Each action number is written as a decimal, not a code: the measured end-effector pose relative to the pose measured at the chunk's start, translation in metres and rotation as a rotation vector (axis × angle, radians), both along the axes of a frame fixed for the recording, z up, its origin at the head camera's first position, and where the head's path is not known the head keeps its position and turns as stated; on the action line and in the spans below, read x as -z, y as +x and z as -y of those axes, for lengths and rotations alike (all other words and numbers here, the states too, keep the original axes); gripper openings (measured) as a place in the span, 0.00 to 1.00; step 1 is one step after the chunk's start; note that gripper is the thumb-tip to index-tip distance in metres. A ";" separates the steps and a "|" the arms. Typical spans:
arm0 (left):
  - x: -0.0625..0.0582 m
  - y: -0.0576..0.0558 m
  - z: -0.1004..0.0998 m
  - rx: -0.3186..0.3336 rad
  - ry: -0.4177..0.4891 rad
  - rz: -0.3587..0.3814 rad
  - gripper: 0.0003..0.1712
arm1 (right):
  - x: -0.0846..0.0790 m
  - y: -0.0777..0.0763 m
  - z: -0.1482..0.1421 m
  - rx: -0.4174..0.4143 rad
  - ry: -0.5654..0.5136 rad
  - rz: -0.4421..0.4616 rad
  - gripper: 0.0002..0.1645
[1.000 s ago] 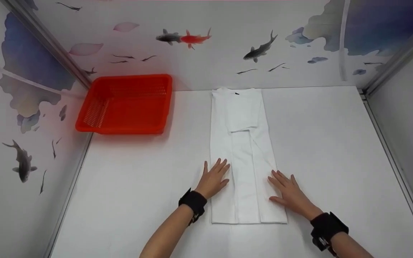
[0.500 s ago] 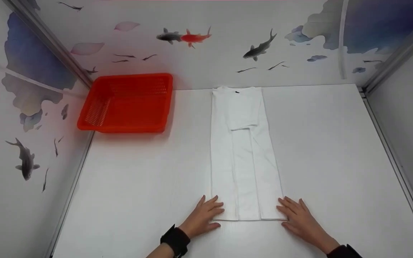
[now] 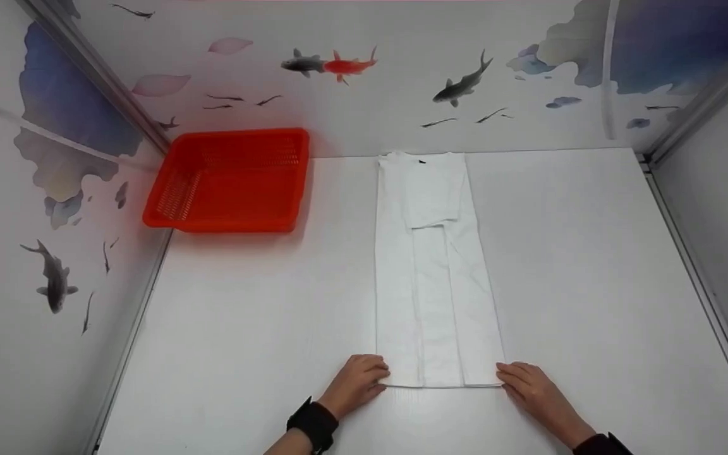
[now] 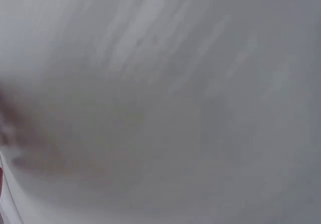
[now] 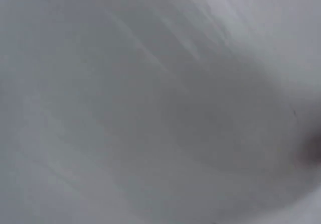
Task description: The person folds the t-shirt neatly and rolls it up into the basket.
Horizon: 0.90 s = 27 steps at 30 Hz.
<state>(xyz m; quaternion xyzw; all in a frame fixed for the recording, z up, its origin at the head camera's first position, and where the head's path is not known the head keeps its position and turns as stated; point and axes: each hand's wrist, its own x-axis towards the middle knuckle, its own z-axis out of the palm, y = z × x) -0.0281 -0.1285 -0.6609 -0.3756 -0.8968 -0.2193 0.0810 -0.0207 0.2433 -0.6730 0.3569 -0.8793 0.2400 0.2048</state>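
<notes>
A white garment (image 3: 436,303) lies flat and folded into a long strip on the white table (image 3: 263,316), running from the upper centre of the frame down to the lower centre, its bottom edge facing the viewer. The left hand (image 3: 354,383) is at the garment's lower left corner and the right hand (image 3: 538,395) at its lower right corner; at each, the fingers are bent and drawn close to the thumb, pinching the edge of the cloth between them. A black band (image 3: 313,424) circles the left wrist, and another dark band (image 3: 602,444) shows at the right wrist, cut off by the bottom of the frame. Near the garment's top edge sits a small dark mark (image 3: 422,162). In the upper left, well apart from the cloth, stands a red basket (image 3: 231,226) with perforated sides. Behind the table, a pale wall (image 3: 389,120) carries printed fish — one of them red — and pink petals. Both wrist views are mostly a grey-white blur, with little to make out.
</notes>
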 end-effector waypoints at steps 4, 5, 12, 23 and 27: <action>-0.001 -0.001 -0.003 -0.025 -0.065 -0.083 0.07 | 0.000 0.001 0.003 0.014 -0.041 0.008 0.09; -0.002 -0.001 -0.003 -0.034 -0.076 -0.103 0.07 | 0.000 0.001 0.004 0.019 -0.061 0.021 0.08; -0.011 -0.005 -0.007 -0.068 -0.089 -0.055 0.05 | -0.006 0.001 0.009 0.121 -0.118 0.153 0.21; -0.038 -0.025 -0.008 -0.091 0.067 0.202 0.07 | -0.027 -0.021 0.012 0.184 -0.230 0.312 0.15; -0.046 -0.040 -0.010 -0.137 0.146 0.259 0.07 | -0.037 -0.037 0.014 0.227 -0.236 0.389 0.11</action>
